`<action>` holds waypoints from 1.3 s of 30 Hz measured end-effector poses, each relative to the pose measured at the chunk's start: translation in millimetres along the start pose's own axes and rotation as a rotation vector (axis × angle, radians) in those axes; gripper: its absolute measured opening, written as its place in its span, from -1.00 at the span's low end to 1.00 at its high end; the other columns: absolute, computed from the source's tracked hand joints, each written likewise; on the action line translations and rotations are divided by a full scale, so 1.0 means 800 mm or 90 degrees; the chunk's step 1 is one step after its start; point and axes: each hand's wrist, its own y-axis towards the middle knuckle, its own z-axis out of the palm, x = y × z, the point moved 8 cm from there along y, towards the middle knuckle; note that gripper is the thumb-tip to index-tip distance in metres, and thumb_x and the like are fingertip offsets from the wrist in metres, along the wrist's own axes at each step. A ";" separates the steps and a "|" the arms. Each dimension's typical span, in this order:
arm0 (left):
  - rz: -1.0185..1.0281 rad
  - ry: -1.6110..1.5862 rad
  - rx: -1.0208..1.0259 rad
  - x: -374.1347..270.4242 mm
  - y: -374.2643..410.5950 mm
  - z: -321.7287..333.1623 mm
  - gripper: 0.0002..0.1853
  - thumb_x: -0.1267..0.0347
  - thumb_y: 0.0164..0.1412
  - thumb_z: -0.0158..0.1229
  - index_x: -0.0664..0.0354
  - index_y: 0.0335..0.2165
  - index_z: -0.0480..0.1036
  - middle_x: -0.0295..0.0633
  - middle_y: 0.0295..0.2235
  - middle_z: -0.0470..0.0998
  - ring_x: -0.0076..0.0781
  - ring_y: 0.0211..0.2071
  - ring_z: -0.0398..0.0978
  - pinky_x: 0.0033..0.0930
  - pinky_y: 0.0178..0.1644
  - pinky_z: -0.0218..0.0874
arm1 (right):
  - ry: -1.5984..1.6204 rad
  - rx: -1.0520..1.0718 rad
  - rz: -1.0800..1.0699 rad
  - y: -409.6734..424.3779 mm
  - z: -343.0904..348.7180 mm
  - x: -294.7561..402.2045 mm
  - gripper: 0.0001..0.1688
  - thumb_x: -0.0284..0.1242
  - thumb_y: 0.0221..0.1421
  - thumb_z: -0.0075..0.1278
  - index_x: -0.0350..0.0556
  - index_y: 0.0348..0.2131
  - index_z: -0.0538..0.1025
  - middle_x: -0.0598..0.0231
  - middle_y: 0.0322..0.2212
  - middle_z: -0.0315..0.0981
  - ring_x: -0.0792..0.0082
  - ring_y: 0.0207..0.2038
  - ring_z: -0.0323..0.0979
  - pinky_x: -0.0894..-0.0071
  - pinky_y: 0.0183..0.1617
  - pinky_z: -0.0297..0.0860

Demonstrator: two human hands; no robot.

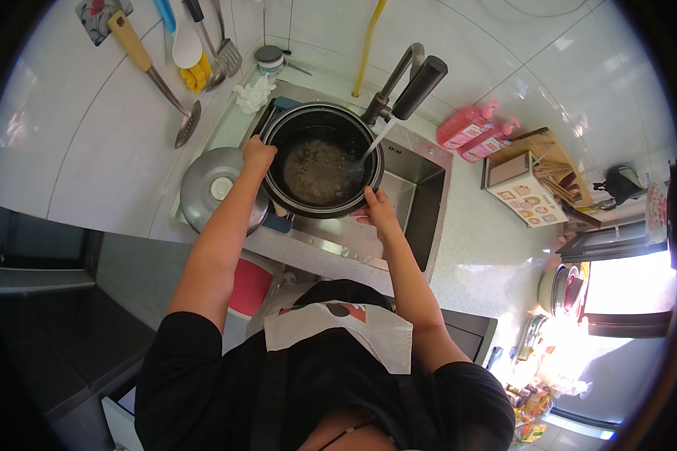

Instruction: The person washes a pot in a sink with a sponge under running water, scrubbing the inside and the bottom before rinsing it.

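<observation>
A round dark pot [322, 211] with water [319, 169] in it is at the left part of the stainless steel sink [409, 186]. Brownish bits or bubbles cloud the water. From the dark faucet [420, 84] a stream runs into the pot near its right side. My left hand [259, 155] grips the pot's left rim. At its lower right edge, my right hand [379, 207] holds the pot with the thumb on the outside and fingers reaching underneath. A domed metal lid [203, 186] with a pale knob lies on the counter under my left forearm.
Two pink pump bottles [474, 132] stand right of the faucet, beside a cutlery holder [522, 191] and wooden board. A slotted spoon [187, 127] and other utensils hang at the left wall. Crumpled white paper [254, 94] and a small lidded jar [269, 59] are behind the sink.
</observation>
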 end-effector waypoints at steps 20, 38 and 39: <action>-0.011 -0.091 0.031 0.003 -0.002 0.007 -0.60 0.47 -0.25 0.22 0.40 -0.31 0.40 0.15 -0.31 0.48 0.06 -0.22 0.43 -0.18 -0.16 0.23 | 0.013 -0.009 -0.009 0.002 -0.003 -0.007 -0.63 -0.14 0.21 -0.27 -0.09 -0.27 0.24 0.25 -0.48 0.46 0.44 -0.55 0.47 0.53 -0.49 0.34; -0.017 -0.067 0.028 0.001 -0.003 0.005 -0.57 0.46 -0.27 0.22 0.39 -0.30 0.40 0.16 -0.29 0.47 0.05 -0.19 0.43 -0.19 -0.13 0.23 | 0.036 0.006 -0.007 0.000 -0.003 -0.009 -0.65 -0.14 0.21 -0.26 -0.04 -0.25 0.25 0.30 -0.48 0.46 0.46 -0.53 0.47 0.56 -0.48 0.34; -0.014 -0.069 0.023 -0.003 -0.006 0.002 -0.60 0.46 -0.27 0.21 0.38 -0.32 0.41 0.15 -0.31 0.48 0.06 -0.21 0.43 -0.18 -0.15 0.23 | 0.036 0.005 -0.007 -0.001 -0.003 -0.008 -0.65 -0.14 0.21 -0.26 -0.04 -0.24 0.25 0.30 -0.48 0.46 0.46 -0.53 0.47 0.56 -0.48 0.34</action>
